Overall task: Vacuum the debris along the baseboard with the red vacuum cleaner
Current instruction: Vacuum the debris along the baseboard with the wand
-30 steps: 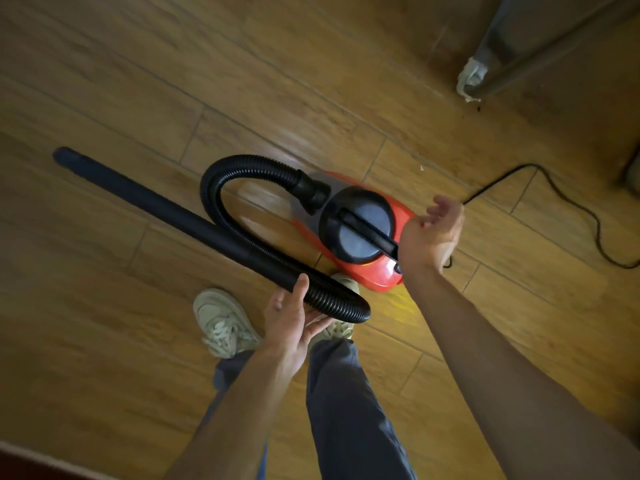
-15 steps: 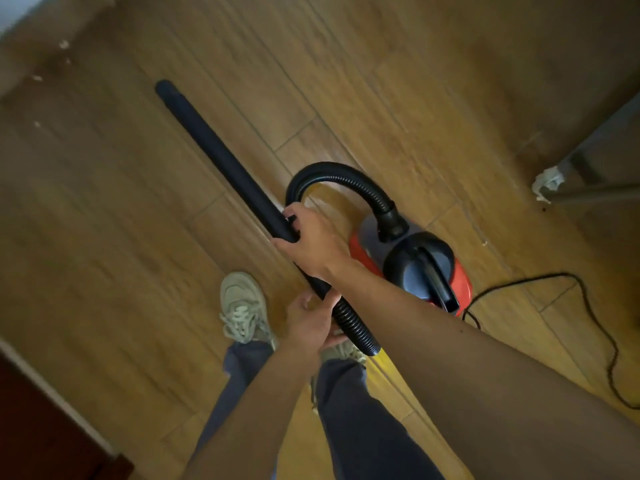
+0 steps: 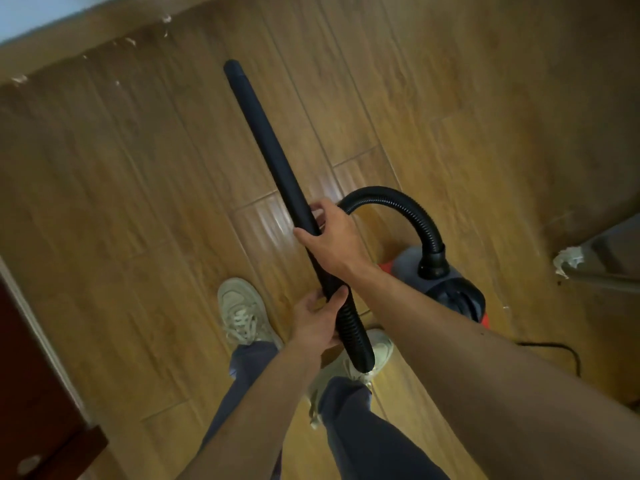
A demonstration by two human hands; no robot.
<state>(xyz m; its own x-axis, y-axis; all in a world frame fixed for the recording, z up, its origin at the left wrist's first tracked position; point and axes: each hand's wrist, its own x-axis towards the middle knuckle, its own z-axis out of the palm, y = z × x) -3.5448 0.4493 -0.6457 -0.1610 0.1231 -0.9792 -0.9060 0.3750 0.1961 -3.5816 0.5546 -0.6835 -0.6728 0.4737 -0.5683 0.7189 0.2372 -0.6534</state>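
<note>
Right hand: We had taken our right hand off the top of the red vacuum cleaner. It now gripped the black tube, with its fingers curled round the tube's near half.
Left hand: Our left hand stayed low on the tube, where the bumpy hose starts. Its thumb and fingers were wrapped round it.
Tube: It had swung round. A moment before it pointed off to the side. Now its tip pointed at the baseboard, but was well apart from it.
Debris: Small white bits lay along the far left edge of the floor, right by the baseboard.
Vacuum cleaner: It sat on the floor near our right shoe, partly hidden by our right arm.
What it meant: We had both hands on the tube and it faced the right way. We thought no bits were sucked up yet. The tip had to go forward to reach them.
</note>
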